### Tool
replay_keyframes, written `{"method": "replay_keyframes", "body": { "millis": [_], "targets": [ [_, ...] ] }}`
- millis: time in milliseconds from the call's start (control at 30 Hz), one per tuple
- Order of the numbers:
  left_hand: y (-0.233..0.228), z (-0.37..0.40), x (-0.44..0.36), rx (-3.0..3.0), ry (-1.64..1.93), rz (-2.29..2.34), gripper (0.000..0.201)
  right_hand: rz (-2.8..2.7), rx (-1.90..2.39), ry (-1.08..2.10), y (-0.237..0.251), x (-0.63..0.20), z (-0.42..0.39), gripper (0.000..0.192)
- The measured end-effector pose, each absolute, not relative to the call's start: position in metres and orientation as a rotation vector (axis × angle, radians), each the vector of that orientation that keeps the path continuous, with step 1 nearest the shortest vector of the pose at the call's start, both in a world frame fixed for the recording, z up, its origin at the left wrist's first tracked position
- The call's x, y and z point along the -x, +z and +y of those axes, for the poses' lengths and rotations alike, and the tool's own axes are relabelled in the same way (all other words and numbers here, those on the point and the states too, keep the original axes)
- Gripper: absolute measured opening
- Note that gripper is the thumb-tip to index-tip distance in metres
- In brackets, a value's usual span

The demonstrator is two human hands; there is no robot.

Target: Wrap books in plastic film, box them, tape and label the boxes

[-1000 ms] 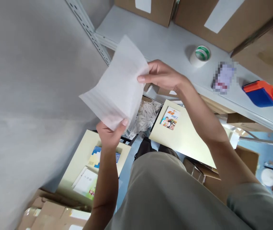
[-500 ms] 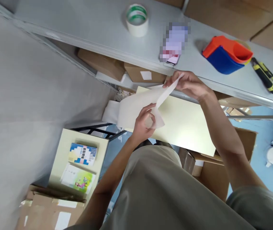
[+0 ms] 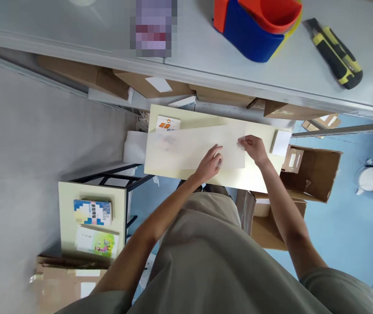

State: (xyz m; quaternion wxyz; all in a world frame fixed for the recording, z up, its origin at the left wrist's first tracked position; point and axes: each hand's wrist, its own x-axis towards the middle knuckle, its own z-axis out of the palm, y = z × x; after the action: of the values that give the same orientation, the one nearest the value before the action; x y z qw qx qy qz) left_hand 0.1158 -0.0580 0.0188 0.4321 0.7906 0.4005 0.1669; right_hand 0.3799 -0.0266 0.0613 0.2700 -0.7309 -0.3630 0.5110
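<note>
A thin, see-through white sheet [image 3: 189, 148] lies spread across the pale yellow table [image 3: 258, 179]. Its far left part covers some of a small white booklet [image 3: 167, 123] with orange print. My left hand [image 3: 210, 165] rests over the sheet's near side, fingers bent but apart, gripping nothing. At the sheet's right end, my right hand [image 3: 253, 148] pinches its edge between thumb and fingers. A white roll [image 3: 136, 147] sits at the table's left end. Beyond my right hand, a white box-like item [image 3: 281, 142] lies at the table's right end.
On the grey shelf [image 3: 91, 48] above are a blurred phone [image 3: 154, 28], an orange and blue tape dispenser [image 3: 252, 30] and a utility knife [image 3: 337, 56]. Books [image 3: 93, 212] lie on a side table at left. Open cardboard boxes [image 3: 317, 174] stand at right.
The sheet has come down from a raised, folded position to lie flat along the table. My right hand has lowered with its edge. The view has shifted, uncovering the booklet.
</note>
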Motion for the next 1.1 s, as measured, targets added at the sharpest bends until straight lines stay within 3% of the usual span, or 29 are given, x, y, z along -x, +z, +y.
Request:
{"method": "replay_keyframes", "body": {
  "millis": [67, 100, 200, 233, 433, 633, 833, 1100],
  "targets": [
    [0.007, -0.059, -0.119, -1.966, 0.325, 0.971, 0.013, -0.966, 2.070, 1.296, 0.042, -0.379, -0.038, 0.051],
    [0.002, -0.059, -0.116, -1.963, 0.283, 0.962, 0.022, -0.955, 2.116, 1.266, 0.033, -0.379, -0.042, 0.047],
    [-0.011, -0.053, -0.079, -1.925, 0.188, 1.062, 0.083, -0.939, 2.272, 1.194, 0.010, -0.377, -0.053, 0.039],
    [-0.014, -0.050, -0.059, -1.897, 0.168, 1.167, 0.094, -0.946, 2.326, 1.171, 0.003, -0.375, -0.057, 0.037],
    [-0.021, -0.024, 0.066, -1.685, -0.080, 1.825, 0.120, -1.168, 2.619, 1.011, -0.027, -0.356, -0.076, 0.031],
    [-0.029, -0.018, 0.080, -1.692, -0.119, 1.772, 0.119, -1.314, 2.792, 0.883, -0.036, -0.350, -0.087, 0.029],
    [-0.037, -0.022, 0.070, -1.649, -0.039, 1.792, 0.110, -1.278, 2.717, 0.680, -0.013, -0.320, -0.072, 0.033],
    [-0.031, 0.001, 0.102, -1.724, 0.067, 1.669, 0.054, -1.774, 2.229, 1.436, 0.008, -0.122, 0.002, 0.035]
  ]
}}
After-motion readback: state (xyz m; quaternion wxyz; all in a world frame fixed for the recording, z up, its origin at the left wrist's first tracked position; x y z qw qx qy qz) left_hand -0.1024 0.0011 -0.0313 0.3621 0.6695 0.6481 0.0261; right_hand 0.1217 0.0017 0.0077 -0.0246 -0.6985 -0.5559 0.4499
